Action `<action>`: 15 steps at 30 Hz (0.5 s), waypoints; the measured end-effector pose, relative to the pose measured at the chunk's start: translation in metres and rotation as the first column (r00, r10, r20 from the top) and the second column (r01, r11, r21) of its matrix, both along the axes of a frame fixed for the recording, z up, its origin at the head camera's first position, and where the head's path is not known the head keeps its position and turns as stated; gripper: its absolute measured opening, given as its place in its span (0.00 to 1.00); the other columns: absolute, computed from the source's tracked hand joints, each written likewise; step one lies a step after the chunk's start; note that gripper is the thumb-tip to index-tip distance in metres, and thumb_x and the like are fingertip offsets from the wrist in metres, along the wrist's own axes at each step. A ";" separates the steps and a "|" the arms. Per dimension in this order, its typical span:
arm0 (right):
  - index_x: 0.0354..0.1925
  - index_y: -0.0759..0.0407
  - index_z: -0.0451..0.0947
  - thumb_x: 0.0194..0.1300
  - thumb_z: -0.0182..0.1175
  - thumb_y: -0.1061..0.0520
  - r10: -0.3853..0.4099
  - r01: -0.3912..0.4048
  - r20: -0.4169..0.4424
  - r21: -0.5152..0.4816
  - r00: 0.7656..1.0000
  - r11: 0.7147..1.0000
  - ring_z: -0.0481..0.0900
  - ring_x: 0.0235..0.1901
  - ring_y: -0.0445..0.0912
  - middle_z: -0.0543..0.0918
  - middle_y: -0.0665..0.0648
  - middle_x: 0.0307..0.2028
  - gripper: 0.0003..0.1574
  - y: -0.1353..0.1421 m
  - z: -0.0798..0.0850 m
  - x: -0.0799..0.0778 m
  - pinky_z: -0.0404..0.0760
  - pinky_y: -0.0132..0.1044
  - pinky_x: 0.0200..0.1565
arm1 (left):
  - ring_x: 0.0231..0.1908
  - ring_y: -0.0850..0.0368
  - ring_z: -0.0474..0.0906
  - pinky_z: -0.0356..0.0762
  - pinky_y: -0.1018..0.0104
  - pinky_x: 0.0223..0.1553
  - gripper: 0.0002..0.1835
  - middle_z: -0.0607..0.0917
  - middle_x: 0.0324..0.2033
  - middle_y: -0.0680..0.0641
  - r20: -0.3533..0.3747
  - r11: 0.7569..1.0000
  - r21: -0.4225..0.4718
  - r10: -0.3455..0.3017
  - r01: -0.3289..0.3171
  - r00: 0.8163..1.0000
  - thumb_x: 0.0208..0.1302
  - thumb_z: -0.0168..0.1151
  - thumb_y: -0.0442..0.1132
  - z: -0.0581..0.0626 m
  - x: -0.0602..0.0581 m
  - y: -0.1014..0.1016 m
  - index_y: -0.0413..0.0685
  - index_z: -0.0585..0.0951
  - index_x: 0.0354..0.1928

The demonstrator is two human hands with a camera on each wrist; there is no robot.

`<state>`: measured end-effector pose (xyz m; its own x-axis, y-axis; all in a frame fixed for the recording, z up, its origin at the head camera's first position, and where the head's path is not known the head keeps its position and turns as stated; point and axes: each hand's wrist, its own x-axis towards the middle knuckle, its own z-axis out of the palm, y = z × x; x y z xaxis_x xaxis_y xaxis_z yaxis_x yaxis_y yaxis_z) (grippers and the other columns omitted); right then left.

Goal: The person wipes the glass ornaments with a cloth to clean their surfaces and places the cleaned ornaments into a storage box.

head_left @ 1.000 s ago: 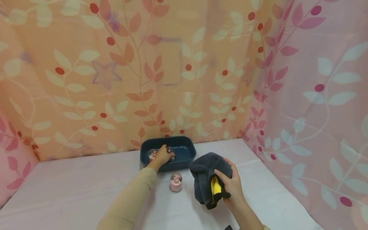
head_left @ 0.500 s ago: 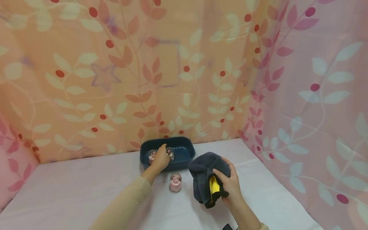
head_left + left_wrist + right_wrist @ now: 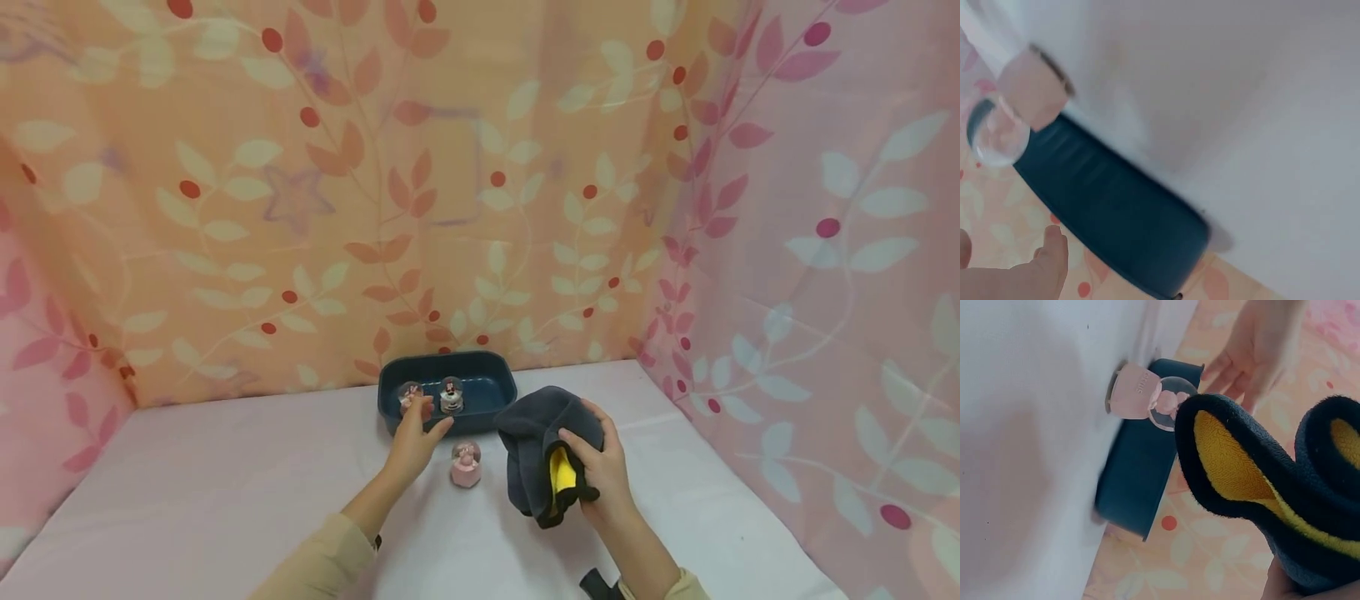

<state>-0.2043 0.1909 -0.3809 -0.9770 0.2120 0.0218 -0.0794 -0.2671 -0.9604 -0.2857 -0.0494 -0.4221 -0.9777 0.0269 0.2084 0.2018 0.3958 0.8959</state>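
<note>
The right hand [image 3: 609,467] is gripping the cloth [image 3: 534,446] above the worktop [image 3: 225,500], right of a pink globe [image 3: 466,468]. The left hand [image 3: 411,442], fingers apart, is hovering by the tray's [image 3: 487,392] near-left edge; worktop is stretching out leftward.

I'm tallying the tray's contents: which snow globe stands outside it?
The pink-based snow globe on the white cloth, in front of the blue tray. The white-based globe and the globe behind the left hand are inside.

1 globe [image 3: 408,392] partly behind left hand [image 3: 412,442]
</note>
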 end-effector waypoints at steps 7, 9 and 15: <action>0.68 0.54 0.55 0.69 0.56 0.65 0.009 -0.010 -0.014 -0.020 1.000 1.000 0.72 0.54 0.47 0.65 0.59 0.65 0.35 -0.001 0.002 0.000 0.76 0.33 0.52 | 0.61 0.35 0.67 0.66 0.45 0.60 0.33 0.71 0.58 0.31 0.111 0.999 0.044 -0.008 0.003 0.994 0.65 0.64 0.41 -0.013 0.015 0.001 0.29 0.63 0.64; 0.68 0.55 0.55 0.69 0.56 0.65 0.013 -0.014 -0.020 -0.030 1.000 0.999 0.72 0.53 0.47 0.65 0.59 0.65 0.34 -0.001 0.002 0.001 0.76 0.33 0.52 | 0.61 0.34 0.67 0.67 0.44 0.59 0.35 0.71 0.59 0.30 0.140 0.998 0.060 -0.021 0.013 0.990 0.64 0.66 0.42 -0.018 0.019 0.001 0.29 0.62 0.65; 0.68 0.55 0.55 0.68 0.56 0.66 0.015 -0.016 -0.024 -0.038 1.000 0.999 0.72 0.53 0.46 0.65 0.58 0.65 0.35 -0.002 0.004 0.003 0.76 0.32 0.52 | 0.63 0.30 0.64 0.67 0.42 0.58 0.44 0.67 0.63 0.29 0.269 0.993 0.099 -0.084 0.059 0.959 0.59 0.70 0.42 -0.032 0.027 0.006 0.29 0.57 0.68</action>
<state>-0.2017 0.1892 -0.3773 -0.9794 0.1983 0.0368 -0.0972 -0.3045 -0.9475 -0.2585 -0.0436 -0.4542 -0.9939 0.0921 -0.0609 -0.0300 0.3050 0.9519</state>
